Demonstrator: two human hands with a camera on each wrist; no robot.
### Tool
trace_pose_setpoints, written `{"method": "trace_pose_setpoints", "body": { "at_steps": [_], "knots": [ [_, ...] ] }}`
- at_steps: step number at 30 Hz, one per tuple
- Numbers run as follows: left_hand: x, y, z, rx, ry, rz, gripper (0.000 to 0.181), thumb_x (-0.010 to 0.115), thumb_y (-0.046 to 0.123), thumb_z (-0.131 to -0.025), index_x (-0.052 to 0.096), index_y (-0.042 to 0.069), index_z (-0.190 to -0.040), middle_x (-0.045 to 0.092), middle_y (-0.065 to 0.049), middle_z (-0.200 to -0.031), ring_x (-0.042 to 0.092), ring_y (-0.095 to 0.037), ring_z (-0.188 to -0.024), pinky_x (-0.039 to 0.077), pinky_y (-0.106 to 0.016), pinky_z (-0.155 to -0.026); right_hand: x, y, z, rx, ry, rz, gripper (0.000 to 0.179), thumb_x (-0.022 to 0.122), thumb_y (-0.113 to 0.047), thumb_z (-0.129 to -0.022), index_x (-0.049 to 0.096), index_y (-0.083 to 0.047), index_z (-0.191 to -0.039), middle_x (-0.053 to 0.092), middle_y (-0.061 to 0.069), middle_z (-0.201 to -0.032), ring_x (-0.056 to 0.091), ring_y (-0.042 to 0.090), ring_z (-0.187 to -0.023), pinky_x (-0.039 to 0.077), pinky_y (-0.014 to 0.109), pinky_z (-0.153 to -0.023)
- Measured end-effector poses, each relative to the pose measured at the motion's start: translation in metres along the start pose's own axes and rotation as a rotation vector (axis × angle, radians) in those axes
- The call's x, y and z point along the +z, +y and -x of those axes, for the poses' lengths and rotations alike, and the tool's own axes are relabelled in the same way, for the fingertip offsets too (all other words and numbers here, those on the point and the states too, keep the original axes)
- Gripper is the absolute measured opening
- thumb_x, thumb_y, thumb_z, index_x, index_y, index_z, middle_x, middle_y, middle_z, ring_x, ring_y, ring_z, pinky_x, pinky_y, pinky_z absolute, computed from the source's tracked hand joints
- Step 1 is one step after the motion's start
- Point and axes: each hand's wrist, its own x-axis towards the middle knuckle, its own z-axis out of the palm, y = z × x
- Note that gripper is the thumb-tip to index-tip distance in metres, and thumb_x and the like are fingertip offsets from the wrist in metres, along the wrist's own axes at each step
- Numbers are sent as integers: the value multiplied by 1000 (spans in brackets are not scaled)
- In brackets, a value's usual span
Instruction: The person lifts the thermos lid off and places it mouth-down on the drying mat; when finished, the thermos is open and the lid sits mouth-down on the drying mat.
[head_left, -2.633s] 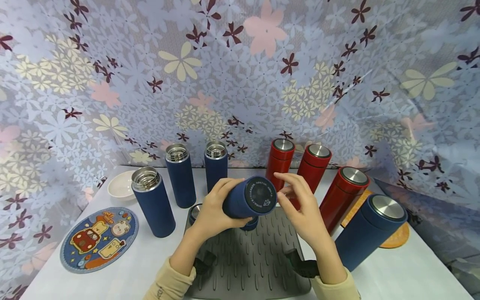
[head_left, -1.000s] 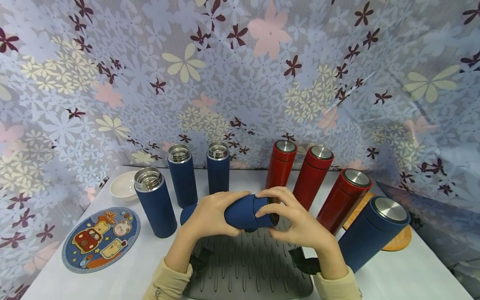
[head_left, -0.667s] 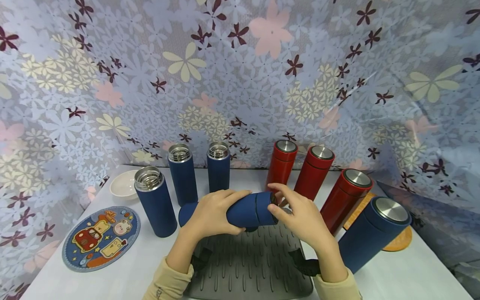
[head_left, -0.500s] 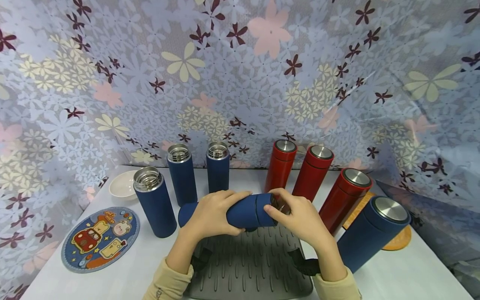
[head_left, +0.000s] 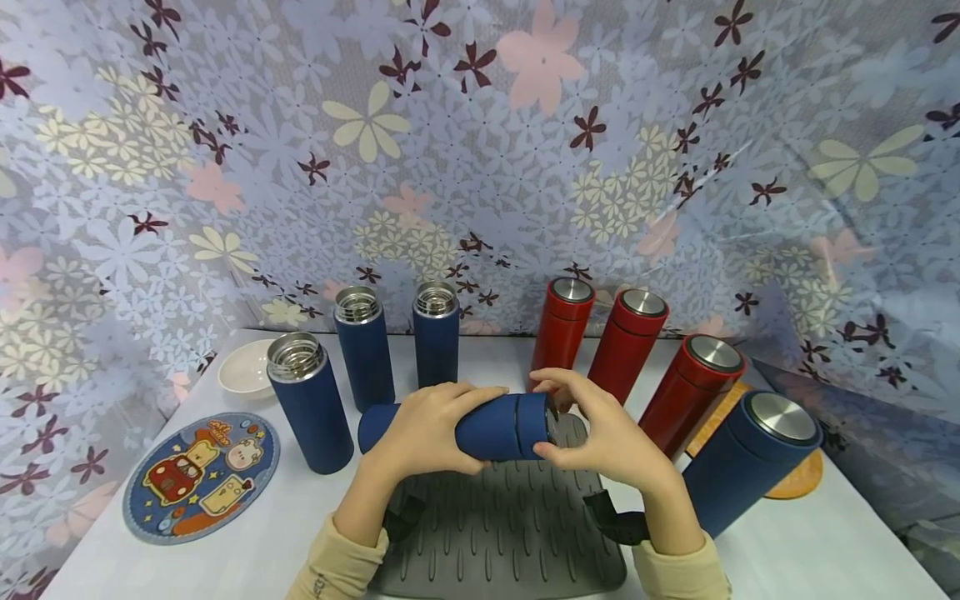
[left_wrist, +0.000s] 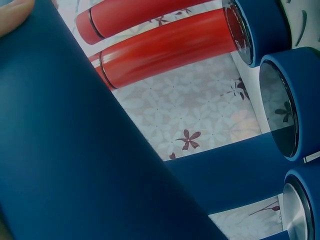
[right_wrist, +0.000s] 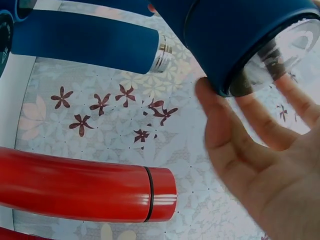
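A dark blue thermos (head_left: 483, 427) lies sideways in the air above the grey ridged mat (head_left: 510, 533). My left hand (head_left: 431, 425) grips it round the middle of its body. At its right end, beyond a dark seam, sits the blue lid (head_left: 531, 423). My right hand (head_left: 607, 433) curves over that end, thumb at the lid's near edge and fingers at its far edge. In the right wrist view the fingertips (right_wrist: 204, 90) meet the rim beside the shiny metal top. The held body (left_wrist: 75, 140) fills the left wrist view's left side.
Three open blue thermoses (head_left: 311, 417) stand left. Three capped red ones (head_left: 626, 350) and a capped blue one (head_left: 742, 467) stand right. A white bowl (head_left: 243, 371), cartoon placemat (head_left: 202, 479) and orange round board (head_left: 798, 475) lie outward. Several blue round-ended pieces (left_wrist: 280, 110) show beneath.
The thermos has swung from pointing its printed round end at me to lying crosswise. My right hand has left and regripped the lid, its wrist now slightly further right.
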Motion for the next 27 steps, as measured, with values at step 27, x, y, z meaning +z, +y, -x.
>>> {"method": "trace_pose_setpoints", "body": {
  "at_steps": [27],
  "knots": [
    [-5, -8, 1, -29, 16, -17, 84, 82, 43, -58, 50, 24, -134, 63, -3, -104, 61, -18, -86, 51, -37, -70, 9, 2, -12, 326, -49, -144, 43, 65, -31, -86, 51, -15, -123, 60, 10, -100, 62, 14, -71, 49, 33, -66]
  ]
}}
